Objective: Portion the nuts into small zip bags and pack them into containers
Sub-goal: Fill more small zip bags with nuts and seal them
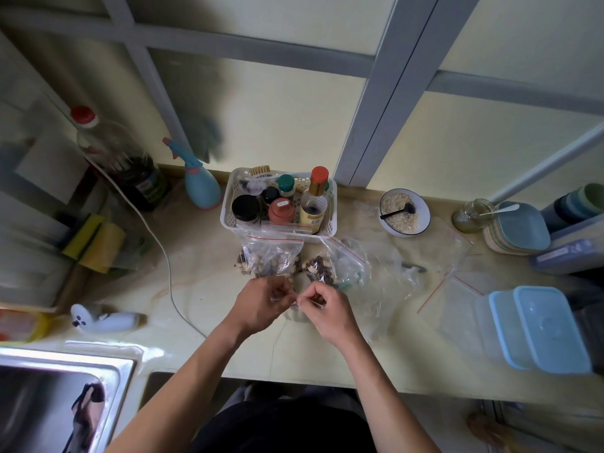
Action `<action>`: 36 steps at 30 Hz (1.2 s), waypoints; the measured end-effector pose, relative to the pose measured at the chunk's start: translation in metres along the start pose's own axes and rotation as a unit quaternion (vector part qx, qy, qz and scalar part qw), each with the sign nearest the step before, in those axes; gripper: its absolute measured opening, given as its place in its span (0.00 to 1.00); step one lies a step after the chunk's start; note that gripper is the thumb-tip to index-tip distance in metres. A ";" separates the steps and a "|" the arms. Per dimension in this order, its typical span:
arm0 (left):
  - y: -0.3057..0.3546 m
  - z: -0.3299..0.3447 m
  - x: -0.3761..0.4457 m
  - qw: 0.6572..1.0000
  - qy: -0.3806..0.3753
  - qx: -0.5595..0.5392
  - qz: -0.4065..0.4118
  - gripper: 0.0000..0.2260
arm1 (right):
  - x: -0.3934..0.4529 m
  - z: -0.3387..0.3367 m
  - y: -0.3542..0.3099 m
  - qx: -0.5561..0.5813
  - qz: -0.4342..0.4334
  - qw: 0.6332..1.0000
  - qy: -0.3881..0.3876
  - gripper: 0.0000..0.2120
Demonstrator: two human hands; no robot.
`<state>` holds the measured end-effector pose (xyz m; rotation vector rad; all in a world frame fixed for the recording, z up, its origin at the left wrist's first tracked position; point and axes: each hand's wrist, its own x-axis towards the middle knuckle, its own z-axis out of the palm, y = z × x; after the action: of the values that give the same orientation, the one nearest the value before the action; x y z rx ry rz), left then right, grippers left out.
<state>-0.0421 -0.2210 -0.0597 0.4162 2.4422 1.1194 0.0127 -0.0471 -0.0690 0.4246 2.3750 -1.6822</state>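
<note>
Head cam, looking down at tabletop (209,289). Both hands meet at centre, just in front of the nut bags. Left hand (261,305) fingers curled, pinching a small clear zip bag (295,310); right hand (327,308) also curled, pinching same bag from other side. Bag mostly hidden betw. hands, contents can't tell. Just beyond hands: filled zip bag (271,256) w/ mixed nuts, red seal strip at top, leaning twd white basket (330,207) of jars & bottles. Just to its right, second bag of nuts (322,268), lying open-ish among crumpled clear plastic. Empty zip bags (457,289) flat on tabletop further right. Blue-lidded containers (536,328), stacked, at right edge, well apart from hands. Bowl of oats (405,212) w/ black spoon behind, right of basket. Sink (65,403) at lower left.
</note>
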 end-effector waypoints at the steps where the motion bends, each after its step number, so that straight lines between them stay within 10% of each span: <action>1: 0.000 0.000 0.000 1.000 0.003 -0.002 -0.003 0.04 | 0.000 -0.001 0.000 0.002 0.003 1.000 0.001 0.06; 36: -0.005 0.004 -0.007 0.991 -0.010 -0.120 -0.051 0.07 | -0.002 -0.001 0.005 -0.020 -0.026 0.999 0.010 0.13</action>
<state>-0.0342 -0.2247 -0.0643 0.2224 2.2485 1.3370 0.0165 -0.0445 -0.0724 0.3771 2.4497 -1.6564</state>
